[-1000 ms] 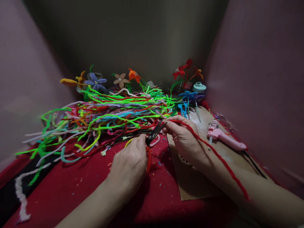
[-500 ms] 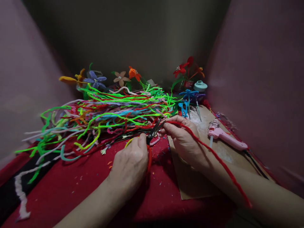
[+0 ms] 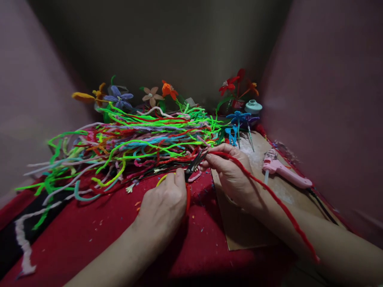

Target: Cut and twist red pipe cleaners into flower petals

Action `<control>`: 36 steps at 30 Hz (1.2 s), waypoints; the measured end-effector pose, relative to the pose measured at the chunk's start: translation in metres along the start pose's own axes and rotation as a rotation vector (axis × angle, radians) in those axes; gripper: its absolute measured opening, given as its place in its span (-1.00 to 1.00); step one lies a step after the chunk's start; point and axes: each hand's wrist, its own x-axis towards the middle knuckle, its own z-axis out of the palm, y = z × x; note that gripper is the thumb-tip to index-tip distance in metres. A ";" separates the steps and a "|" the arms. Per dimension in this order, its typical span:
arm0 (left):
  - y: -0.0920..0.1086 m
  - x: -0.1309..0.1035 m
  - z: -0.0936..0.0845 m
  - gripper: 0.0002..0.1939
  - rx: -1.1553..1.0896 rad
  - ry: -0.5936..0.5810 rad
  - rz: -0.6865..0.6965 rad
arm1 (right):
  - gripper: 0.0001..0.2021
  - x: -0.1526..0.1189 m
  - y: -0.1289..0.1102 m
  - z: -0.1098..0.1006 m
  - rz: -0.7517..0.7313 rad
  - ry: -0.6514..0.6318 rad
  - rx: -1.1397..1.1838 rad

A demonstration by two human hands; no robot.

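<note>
My left hand (image 3: 164, 199) is closed round the red and yellow handles of a pair of scissors (image 3: 194, 165). The dark blades point up and right, slightly parted, close to the fingertips of my right hand (image 3: 229, 169). Those fingers pinch one end of a fuzzy red pipe cleaner (image 3: 271, 194), which curves over the right hand and forearm, its free end hanging at the lower right. Whether the blades touch the pipe cleaner is too small to tell.
A heap of colourful pipe cleaners (image 3: 149, 131) spreads beyond my hands. Fuzzy flowers (image 3: 119, 97) stand behind it. At the right, a pink glue gun (image 3: 287, 173) lies on a brown board (image 3: 239, 233). Small scraps dot the red cloth (image 3: 110, 231).
Both hands, the scissors and the red pipe cleaner keep nearly the same positions. The view has shifted very slightly.
</note>
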 end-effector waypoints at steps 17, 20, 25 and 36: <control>0.000 0.000 -0.002 -0.62 0.100 -0.021 -0.004 | -0.92 0.001 0.001 0.000 -0.020 -0.003 -0.035; -0.001 -0.001 -0.001 -0.62 0.095 -0.023 0.004 | -0.93 0.001 0.002 0.000 -0.025 -0.004 -0.046; -0.001 -0.002 -0.001 -0.61 0.066 -0.048 0.027 | -0.93 0.000 0.002 0.000 -0.032 -0.002 -0.054; -0.028 0.008 0.011 -0.70 -0.413 0.133 -0.254 | -0.96 0.006 0.005 -0.007 -0.010 -0.037 -0.005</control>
